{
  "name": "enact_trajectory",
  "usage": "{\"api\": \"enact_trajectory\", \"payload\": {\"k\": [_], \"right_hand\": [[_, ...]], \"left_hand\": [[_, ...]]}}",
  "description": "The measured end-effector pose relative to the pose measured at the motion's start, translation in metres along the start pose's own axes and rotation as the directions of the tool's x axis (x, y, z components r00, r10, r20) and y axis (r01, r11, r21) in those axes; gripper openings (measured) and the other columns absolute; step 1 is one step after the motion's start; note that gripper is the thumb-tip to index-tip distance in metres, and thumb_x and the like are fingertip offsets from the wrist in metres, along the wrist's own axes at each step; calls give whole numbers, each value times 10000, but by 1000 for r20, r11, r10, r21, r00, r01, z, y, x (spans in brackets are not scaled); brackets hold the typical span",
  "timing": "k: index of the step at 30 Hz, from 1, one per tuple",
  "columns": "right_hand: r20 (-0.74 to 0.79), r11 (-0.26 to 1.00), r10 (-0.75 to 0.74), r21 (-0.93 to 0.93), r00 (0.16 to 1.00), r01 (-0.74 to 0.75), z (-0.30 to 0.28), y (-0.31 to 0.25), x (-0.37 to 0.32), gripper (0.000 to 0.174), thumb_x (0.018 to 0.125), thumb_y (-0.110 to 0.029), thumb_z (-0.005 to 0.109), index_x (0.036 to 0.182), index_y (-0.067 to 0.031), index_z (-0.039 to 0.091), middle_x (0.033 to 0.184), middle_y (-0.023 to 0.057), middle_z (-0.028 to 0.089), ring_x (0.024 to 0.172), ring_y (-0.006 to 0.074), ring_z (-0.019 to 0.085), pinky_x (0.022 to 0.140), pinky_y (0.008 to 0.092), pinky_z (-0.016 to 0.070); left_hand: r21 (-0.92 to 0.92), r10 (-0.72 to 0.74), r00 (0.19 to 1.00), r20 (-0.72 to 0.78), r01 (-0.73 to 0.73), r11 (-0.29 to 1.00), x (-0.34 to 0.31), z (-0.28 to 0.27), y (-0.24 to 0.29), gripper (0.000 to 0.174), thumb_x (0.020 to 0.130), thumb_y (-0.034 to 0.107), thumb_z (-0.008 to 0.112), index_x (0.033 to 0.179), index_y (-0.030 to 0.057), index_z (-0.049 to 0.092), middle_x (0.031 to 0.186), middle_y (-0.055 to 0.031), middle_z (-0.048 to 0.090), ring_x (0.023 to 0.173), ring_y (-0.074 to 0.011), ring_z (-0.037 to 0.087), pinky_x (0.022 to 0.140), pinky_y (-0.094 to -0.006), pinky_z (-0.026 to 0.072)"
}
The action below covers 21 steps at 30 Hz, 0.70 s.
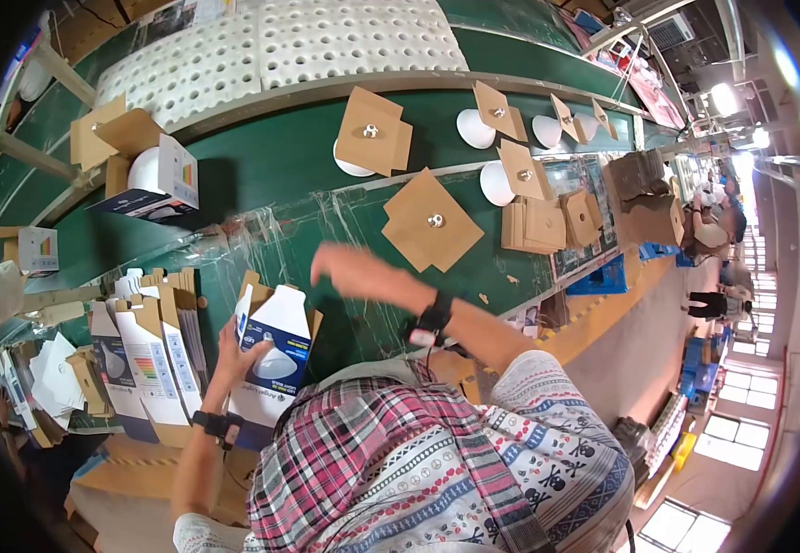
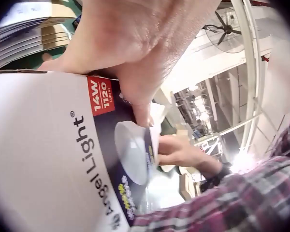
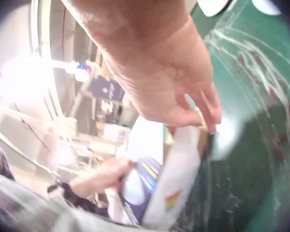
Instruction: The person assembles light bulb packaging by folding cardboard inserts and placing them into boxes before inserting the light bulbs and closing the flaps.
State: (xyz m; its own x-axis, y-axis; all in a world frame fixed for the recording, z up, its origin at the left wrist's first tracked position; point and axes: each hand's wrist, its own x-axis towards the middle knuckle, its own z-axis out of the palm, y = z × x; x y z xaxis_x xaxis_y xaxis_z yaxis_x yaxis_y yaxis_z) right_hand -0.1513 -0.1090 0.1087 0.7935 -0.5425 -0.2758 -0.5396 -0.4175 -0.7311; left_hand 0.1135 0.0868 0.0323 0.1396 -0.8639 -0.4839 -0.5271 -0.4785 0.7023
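L hand point(image 1: 230, 359) grips carton point(image 1: 284, 363) at approx. 8 o'clock; R hand point(image 1: 352, 271), fingers loose, holds nothing, at its 1 o'clock. Prob. light, stiffish card, slick print; top flaps point(image 1: 283, 308) may crease, so grip side walls.

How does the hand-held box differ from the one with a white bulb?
The left hand grips the held box; the bulb box sits untouched. In the head view, the held box shows a bulb picture, the bulb box a rainbow label. Both are open, printed blue and white.
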Motion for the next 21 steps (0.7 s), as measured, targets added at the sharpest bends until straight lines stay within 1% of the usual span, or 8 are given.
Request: {"api": "enact_trajectory", "payload": {"k": [2, 3, 5, 8, 10, 14, 18, 21], "right_hand": [[-444, 988, 54, -109, 895, -114, -47, 31, 27, 183, 769, -9, 529, 916, -71, 618, 1011, 141, 558, 916, 334, 575, 768, 439, 473], [-557, 971, 198, 2, 807, -238, -79, 27, 36, 187, 825, -150, 524, 940, -52, 633, 1008, 176, 581, 925, 347, 584, 801, 431, 464], [-763, 944, 212, 0, 610, -329, -108, 45, 67, 211, 816, -201, 577, 939, -35, 620, 980, 188, 586, 906, 351, 593, 769, 430, 470], [-615, 932, 205, -115, 761, -344, -115, 118, 107, 223, 787, -187, 607, 946, -32, 619, 956, 167, 596, 873, 343, 603, 750, 410, 474], [-591, 947, 131, -163, 796, -277, -113, 133, 123, 186, 762, -169, 623, 884, -29, 613, 872, 146, 606, 844, 320, 604, 723, 404, 479], [-517, 990, -117, -131, 848, 57, -94, 91, 116, 96, 739, -84, 624, 817, -29, 616, 824, 127, 603, 772, 273, 607, 686, 370, 488], [-361, 978, -65, 161, 930, 131, -61, 25, 102, 72, 735, -27, 596, 802, -21, 626, 827, 109, 587, 744, 225, 599, 668, 311, 487], [-135, 953, -209, 194, 969, 233, -33, 25, 112, 128, 740, -60, 607, 859, -25, 640, 843, 80, 586, 759, 179, 587, 696, 286, 480]], "left_hand": [[-50, -18, 999, 37, 20, 999, 0, -5, -5, 921, 674, 359, 770, 1349, -51, 296, 1273, -262, 380, 1217, -362, 373, 1031, -403, 314], [-75, -23, 998, 52, 27, 997, 1, -9, -6, 922, 678, 355, 765, 1357, -48, 290, 1274, -259, 382, 1216, -359, 379, 1034, -402, 313], [-138, -21, 996, 85, 33, 990, 4, -13, -13, 906, 696, 346, 739, 1369, -47, 278, 1294, -256, 373, 1225, -352, 381, 1041, -394, 306], [-249, -19, 993, 118, 48, 967, 3, -18, -30, 858, 737, 327, 674, 1381, -55, 256, 1351, -252, 342, 1254, -340, 368, 1054, -373, 290], [-262, -29, 992, 119, 59, 963, 0, -24, -18, 818, 761, 310, 627, 1385, -57, 246, 1378, -259, 327, 1271, -332, 357, 1059, -361, 279], [-276, -30, 989, 148, 70, 959, -3, -32, -13, 800, 773, 299, 599, 1394, -44, 230, 1369, -261, 348, 1279, -341, 353, 1060, -364, 271], [-389, 19, 988, 152, 42, 920, 1, -38, -20, 777, 801, 305, 570, 1414, -7, 208, 1347, -259, 391, 1252, -340, 394, 1042, -355, 294], [-414, -1, 979, 204, 87, 906, 0, -48, -6, 788, 812, 339, 566, 1416, -10, 200, 1352, -259, 388, 1246, -338, 403, 1035, -345, 303]]}}
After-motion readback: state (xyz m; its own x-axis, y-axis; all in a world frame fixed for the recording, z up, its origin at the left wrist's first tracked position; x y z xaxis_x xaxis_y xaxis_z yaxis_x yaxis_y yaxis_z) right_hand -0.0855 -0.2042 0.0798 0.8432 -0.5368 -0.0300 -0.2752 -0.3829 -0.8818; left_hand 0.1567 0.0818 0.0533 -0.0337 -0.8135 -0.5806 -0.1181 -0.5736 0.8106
